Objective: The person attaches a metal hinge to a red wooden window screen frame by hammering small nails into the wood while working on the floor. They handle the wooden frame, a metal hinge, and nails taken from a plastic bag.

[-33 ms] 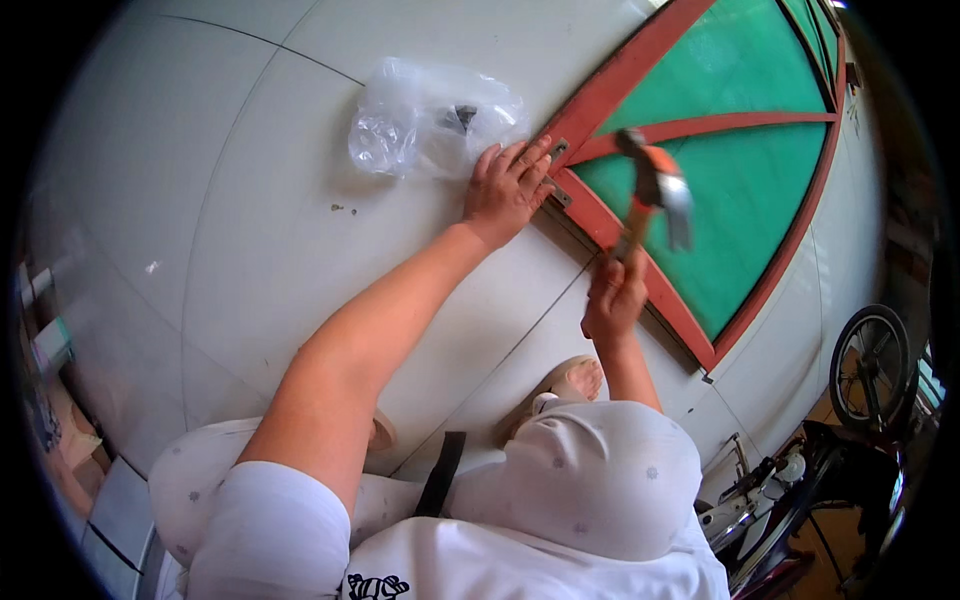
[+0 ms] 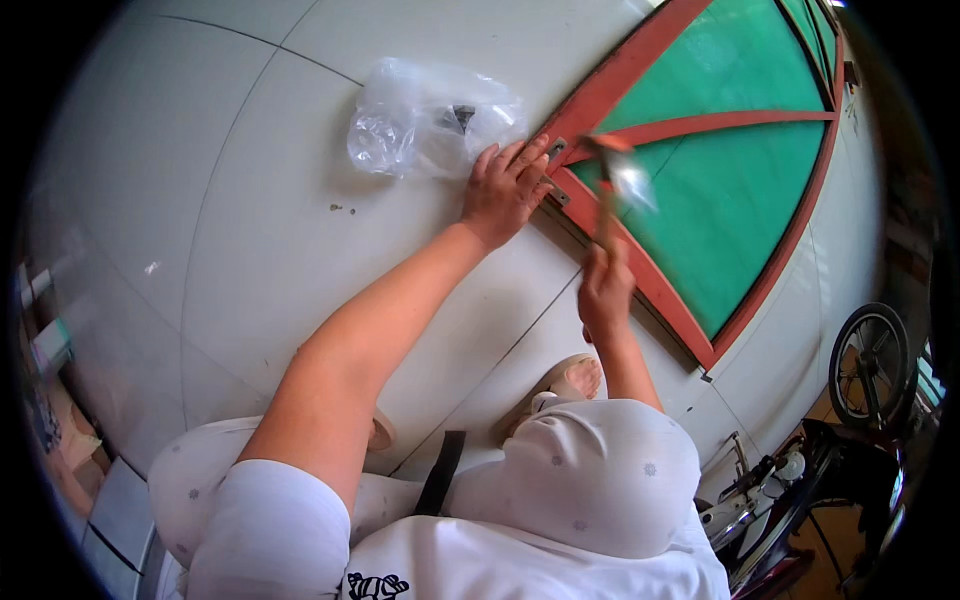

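Note:
My right hand [image 2: 607, 288] is closed around the handle of a hammer [image 2: 607, 205]. The hammer's metal head, smeared by motion, is over the red frame and green panel. My left hand [image 2: 500, 192] reaches to the frame's near corner. Its fingers are bent over a small grey metal fitting [image 2: 557, 150], perhaps a hinge or bracket, whose two ends show beside the fingertips. The thumb and the fitting's middle are hidden. A red-framed screen or window panel [image 2: 640, 275] with green sheeting lies on the floor, slightly raised along its near edge.
A crumpled clear plastic bag [image 2: 400, 125] with a dark item inside lies left of the panel. Small bits [image 2: 341, 208] rest on the pale tiled floor [image 2: 270, 260]. My sandalled foot [image 2: 575, 380] is near the panel. A motorbike [image 2: 820, 480] stands at the lower right.
The hammer has swung left and lower, its head closer to the metal fitting and my left fingers. My left hand, the panel and the bag stay put.

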The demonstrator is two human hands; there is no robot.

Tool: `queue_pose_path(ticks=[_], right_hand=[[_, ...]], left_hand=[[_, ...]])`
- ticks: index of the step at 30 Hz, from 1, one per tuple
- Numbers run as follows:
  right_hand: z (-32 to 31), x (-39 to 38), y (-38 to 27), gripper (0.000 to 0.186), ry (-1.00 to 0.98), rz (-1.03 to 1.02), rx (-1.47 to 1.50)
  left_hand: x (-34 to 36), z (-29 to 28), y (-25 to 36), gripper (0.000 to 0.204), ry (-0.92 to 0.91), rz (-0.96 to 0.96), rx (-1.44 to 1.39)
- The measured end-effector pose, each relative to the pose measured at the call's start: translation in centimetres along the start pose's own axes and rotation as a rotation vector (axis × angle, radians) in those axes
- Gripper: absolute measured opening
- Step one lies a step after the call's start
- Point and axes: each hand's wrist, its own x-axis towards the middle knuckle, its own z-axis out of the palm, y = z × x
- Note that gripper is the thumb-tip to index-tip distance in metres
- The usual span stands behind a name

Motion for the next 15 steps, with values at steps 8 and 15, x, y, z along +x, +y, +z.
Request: queue_pose_path(ticks=[8,15], right_hand=[[-2.0,0.9,-2.6,0.024,-0.022,0.135,0.243],[-0.7,2.6,-2.2,0.021,-0.284,0.268,0.145]], left_hand=[[0.2,-0.4,-0.6,0.05,-0.006,-0.002,-0.038],[-0.2,-0.4,-0.9,0.075,-0.059,-0.074,-0.267]])
